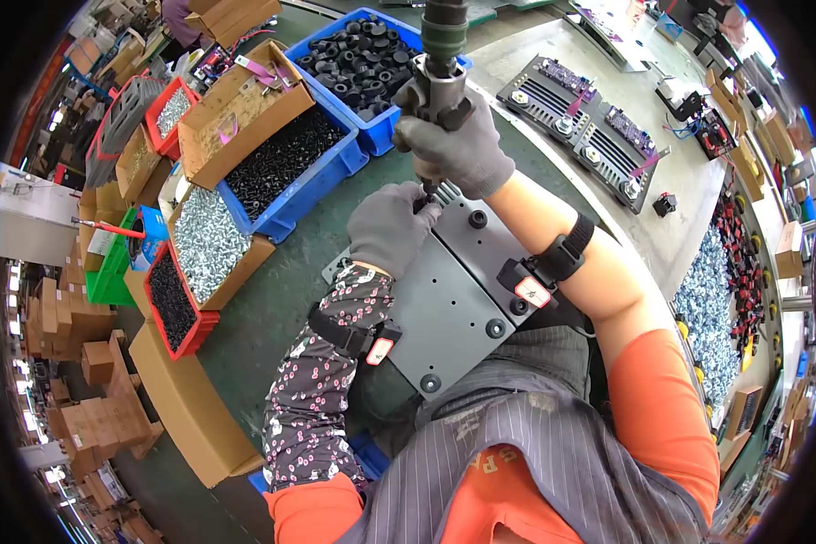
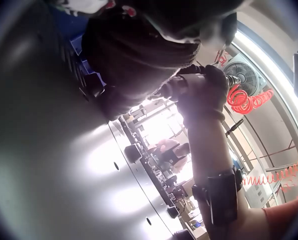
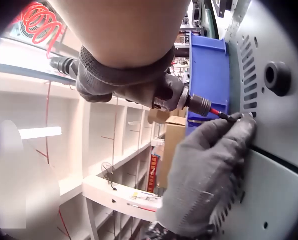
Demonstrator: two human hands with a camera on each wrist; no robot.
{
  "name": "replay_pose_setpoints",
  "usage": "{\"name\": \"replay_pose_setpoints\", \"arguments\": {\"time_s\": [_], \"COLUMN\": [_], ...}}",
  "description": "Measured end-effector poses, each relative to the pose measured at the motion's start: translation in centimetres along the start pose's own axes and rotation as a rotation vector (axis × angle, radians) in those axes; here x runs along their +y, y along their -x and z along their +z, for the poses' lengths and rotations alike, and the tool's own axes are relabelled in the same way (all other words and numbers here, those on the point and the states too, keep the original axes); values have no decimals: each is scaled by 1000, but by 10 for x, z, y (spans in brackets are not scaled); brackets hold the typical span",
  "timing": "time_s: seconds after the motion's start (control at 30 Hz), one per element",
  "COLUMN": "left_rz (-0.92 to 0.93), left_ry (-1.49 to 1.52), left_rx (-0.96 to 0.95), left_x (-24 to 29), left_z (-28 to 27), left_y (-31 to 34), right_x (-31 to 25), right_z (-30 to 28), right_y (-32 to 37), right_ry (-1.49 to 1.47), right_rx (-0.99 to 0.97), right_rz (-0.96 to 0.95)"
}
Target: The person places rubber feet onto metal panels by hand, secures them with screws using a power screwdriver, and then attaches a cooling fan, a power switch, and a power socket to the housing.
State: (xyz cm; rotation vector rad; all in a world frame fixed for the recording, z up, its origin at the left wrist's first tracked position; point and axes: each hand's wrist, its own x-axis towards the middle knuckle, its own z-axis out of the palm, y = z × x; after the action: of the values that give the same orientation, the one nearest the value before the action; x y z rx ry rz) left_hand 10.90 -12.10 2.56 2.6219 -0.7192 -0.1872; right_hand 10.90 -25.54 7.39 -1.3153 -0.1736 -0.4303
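Beneath the left hand [image 1: 388,227] lies the grey panel [image 1: 408,326], its slotted far edge at the fingertips, its near edge by the person's lap. The left fingers pinch at the dark end of the bit [image 3: 215,111]; whether they hold a small part there too is hidden. Just beyond them, the right hand [image 1: 462,150] has its fingers wrapped round the driver [image 1: 445,86], which points at the slotted edge. Four black feet [image 1: 478,218] show on the panel, one just right of the left fingers, the rest nearer the person. Left of those fingers spreads the green surface [image 1: 263,299]. Past them, to the left, stand a blue bin of black screws [image 1: 308,195] and a red tray [image 1: 195,340]. Well right of the right fingers lie two finned units [image 1: 546,111].
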Motion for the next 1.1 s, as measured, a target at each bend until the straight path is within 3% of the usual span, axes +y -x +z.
{"name": "replay_pose_setpoints", "arguments": {"time_s": [0.37,0.43,0.47,0.53,0.57,0.67,0.7,0.73,0.83,0.93,1.1], "left_rz": [17,-25,-27,-390,-392,-340,-347,-359,-423,-448,-367], "left_ry": [-78,194,185,1265,1259,1784,1786,1762,1779,1854,2049], "left_rx": [38,82,90,-164,-155,-302,-286,-233,-151,-90,-167], "left_x": [1,-4,-9,-23,-28,-42,-43,-44,-37,-26,-8], "left_z": [0,0,-2,-9,-12,-25,-24,-21,-13,-8,0], "left_y": [3,8,11,22,33,76,85,94,112,115,116], "right_x": [2,12,17,18,19,2,-9,-28,-47,-73,-87], "right_z": [-2,-3,-3,-7,-9,-3,-1,1,10,10,-2], "right_y": [-9,-14,-17,-24,-25,-10,-2,11,36,72,101], "right_ry": [126,198,273,265,264,136,57,-50,-123,-374,-394], "right_rx": [-106,-95,-71,-120,-167,-177,-202,-230,-88,-101,-87], "right_rz": [46,34,26,46,71,-33,-95,-6,-288,-167,-255]}}
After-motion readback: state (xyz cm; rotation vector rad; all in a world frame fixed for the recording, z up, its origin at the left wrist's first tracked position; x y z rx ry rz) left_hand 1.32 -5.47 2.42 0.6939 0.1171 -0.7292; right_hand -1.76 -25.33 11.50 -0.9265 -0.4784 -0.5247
